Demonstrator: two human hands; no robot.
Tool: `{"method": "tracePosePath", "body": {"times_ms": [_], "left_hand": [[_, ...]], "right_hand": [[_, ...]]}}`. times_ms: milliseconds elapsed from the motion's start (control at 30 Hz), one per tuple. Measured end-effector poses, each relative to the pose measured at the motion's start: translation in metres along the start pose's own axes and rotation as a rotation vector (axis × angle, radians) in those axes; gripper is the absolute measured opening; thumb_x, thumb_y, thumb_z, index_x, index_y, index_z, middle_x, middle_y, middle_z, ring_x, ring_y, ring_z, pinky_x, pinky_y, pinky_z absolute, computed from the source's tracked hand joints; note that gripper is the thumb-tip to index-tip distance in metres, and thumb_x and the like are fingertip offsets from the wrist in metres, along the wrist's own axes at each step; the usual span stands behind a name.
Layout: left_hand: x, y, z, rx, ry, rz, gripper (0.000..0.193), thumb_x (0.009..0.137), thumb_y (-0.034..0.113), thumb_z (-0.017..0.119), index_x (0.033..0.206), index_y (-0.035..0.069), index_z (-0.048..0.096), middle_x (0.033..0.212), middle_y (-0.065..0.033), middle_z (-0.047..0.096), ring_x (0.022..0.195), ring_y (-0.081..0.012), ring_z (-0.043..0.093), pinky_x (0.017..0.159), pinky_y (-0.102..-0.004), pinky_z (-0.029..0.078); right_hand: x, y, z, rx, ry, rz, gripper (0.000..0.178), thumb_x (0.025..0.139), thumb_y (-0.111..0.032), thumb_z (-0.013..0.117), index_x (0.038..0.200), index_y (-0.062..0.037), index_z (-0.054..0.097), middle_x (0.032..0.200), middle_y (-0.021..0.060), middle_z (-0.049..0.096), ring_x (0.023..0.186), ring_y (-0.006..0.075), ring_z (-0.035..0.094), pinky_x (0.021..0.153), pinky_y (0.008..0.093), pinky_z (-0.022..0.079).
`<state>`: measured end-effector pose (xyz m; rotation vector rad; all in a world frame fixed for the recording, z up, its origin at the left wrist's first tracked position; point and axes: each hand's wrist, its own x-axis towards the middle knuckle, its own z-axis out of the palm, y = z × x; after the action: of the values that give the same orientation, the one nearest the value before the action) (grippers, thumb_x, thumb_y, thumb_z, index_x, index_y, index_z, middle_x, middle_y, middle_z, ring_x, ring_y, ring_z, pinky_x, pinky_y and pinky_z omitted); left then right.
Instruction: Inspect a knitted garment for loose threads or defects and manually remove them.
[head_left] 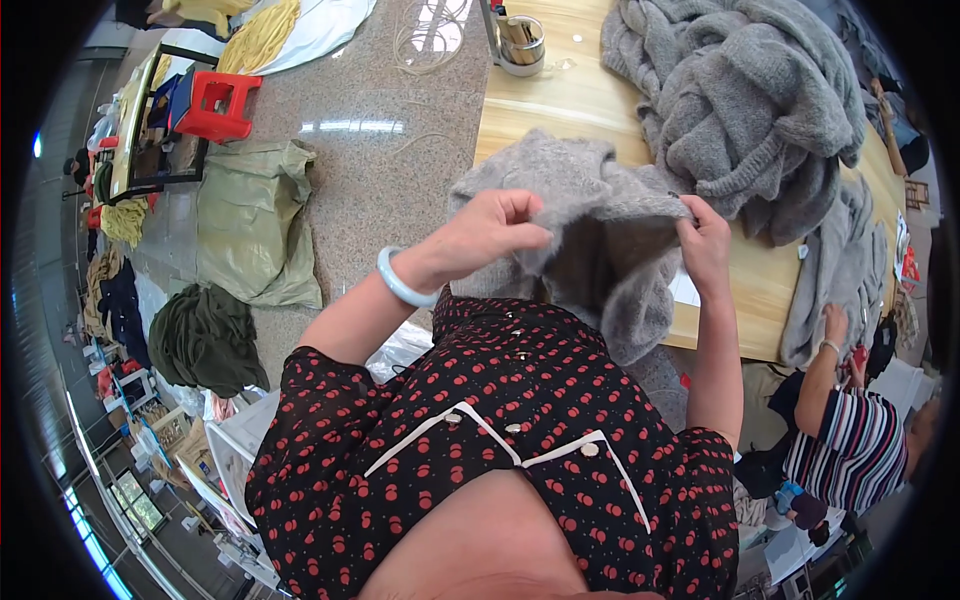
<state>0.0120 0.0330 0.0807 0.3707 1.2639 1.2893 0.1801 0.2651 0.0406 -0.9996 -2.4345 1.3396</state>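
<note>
A fuzzy grey knit garment (560, 170) hangs over the near left edge of the table, in front of my body. My right hand (706, 240) pinches its upper edge between thumb and fingers, and below that edge the cloth gapes into a dark hollow. At the garment's left side is my left hand (490, 235), with a pale bangle on the wrist. Its fingers are loosely curled, with thumb and forefinger apart over the cloth. The other fingertips are hidden.
Farther on the wooden table (560, 110) lie a big heap of grey knitwear (750, 100) and a tool cup (521, 50). A person in a striped shirt (850, 440) works at right. Left on the floor are a green sack (250, 225), dark green cloth (205, 340) and a red stool (225, 105).
</note>
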Motion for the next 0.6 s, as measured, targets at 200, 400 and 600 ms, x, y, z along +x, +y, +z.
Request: {"method": "tracePosePath", "body": {"times_ms": [200,400,600], "left_hand": [[-0.026,0.030,0.031,-0.133,-0.168,-0.009,0.010,0.076,0.002,0.057,0.086,0.004,0.056,0.075,0.0043,0.056,0.070,-0.0021,0.050,0.064,-0.0173,0.040],[0.003,0.039,0.021,-0.157,0.009,0.114,0.007,0.075,0.004,0.061,0.079,0.005,0.056,0.074,0.0017,0.056,0.059,-0.0033,0.047,0.051,-0.0170,0.037],[0.022,0.027,0.014,-0.176,0.104,0.153,0.009,0.078,0.008,0.061,0.085,0.004,0.057,0.076,0.0010,0.057,0.065,-0.0048,0.050,0.060,-0.0187,0.041]], "right_hand": [[-0.015,-0.037,-0.032,0.368,-0.029,-0.109,0.014,0.081,0.001,0.048,0.092,0.0011,0.057,0.082,-0.0024,0.053,0.076,0.0049,0.047,0.068,0.0176,0.036],[-0.038,-0.091,-0.052,0.344,0.028,-0.375,0.019,0.072,0.008,0.051,0.090,0.0035,0.056,0.083,0.0030,0.053,0.075,0.0085,0.048,0.066,0.0200,0.038],[-0.030,-0.104,0.002,0.169,-0.178,-0.498,0.031,0.060,0.010,0.050,0.089,0.0008,0.057,0.077,0.0075,0.056,0.071,0.0149,0.054,0.066,0.0238,0.041]]}}
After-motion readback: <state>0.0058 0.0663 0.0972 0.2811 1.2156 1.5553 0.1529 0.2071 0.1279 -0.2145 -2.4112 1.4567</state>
